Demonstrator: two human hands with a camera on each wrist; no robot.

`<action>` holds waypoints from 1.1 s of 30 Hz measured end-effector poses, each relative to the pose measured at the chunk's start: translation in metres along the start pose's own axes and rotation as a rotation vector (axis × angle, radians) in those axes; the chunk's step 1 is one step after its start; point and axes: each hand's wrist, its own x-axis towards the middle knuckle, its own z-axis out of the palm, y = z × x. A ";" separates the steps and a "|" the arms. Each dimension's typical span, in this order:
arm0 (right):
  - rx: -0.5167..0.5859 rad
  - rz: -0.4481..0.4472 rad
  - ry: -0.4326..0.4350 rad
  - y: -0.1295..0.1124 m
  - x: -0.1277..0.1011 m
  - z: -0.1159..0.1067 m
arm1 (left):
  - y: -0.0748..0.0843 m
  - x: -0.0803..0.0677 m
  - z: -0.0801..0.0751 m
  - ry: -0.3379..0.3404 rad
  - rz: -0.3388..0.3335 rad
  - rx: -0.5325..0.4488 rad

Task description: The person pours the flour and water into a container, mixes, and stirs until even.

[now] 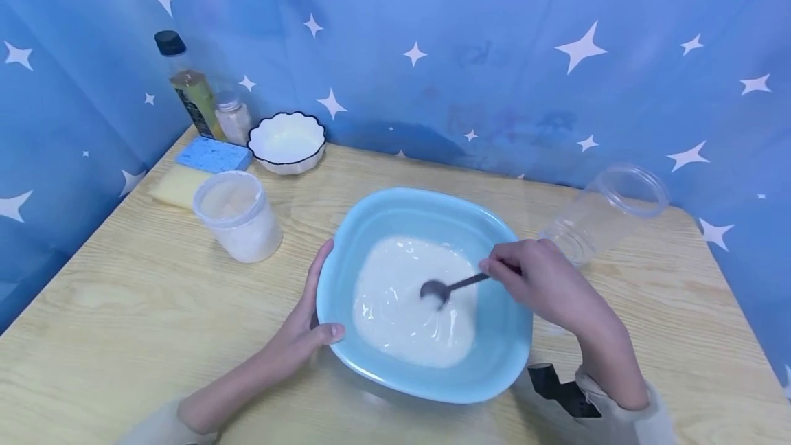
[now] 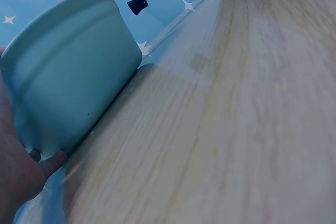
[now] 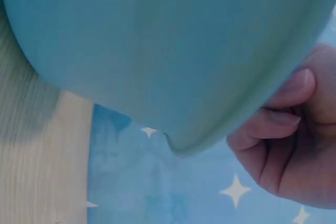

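Observation:
A light blue basin [image 1: 507, 335] holds a thick white mixture [image 1: 402, 294]. On its left side my left hand [image 1: 305, 325] holds the basin, the thumb at the rim and the fingers against the outer wall. My right hand [image 1: 546, 283], over the basin's right rim, pinches the handle of a dark spoon [image 1: 436, 291]. The spoon's bowl is blurred and lies at the surface of the white mixture. In the right wrist view, the curled fingers of the right hand [image 3: 294, 145] show beyond the rim, while the spoon is hidden by the basin wall.
Behind the right hand lies a clear plastic jar [image 1: 593, 218]. At left stand a tub of white powder [image 1: 244, 225], sponges [image 1: 216, 154], a scalloped white bowl [image 1: 288, 139], a small jar [image 1: 233, 119] and an oil bottle [image 1: 198, 98]. A starry blue curtain [image 1: 371, 53] borders the wooden table [image 1: 123, 307].

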 end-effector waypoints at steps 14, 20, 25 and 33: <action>0.106 0.009 0.128 -0.043 0.009 0.038 | 0.001 0.001 0.005 0.010 0.004 -0.012; 0.042 0.045 0.161 -0.052 0.022 0.050 | 0.003 -0.001 0.004 0.024 0.015 0.026; -0.004 0.082 0.150 -0.045 0.021 0.048 | 0.002 -0.001 0.003 0.020 0.020 0.038; 0.024 0.072 0.065 -0.034 0.008 0.036 | 0.002 0.000 0.002 0.005 0.023 0.023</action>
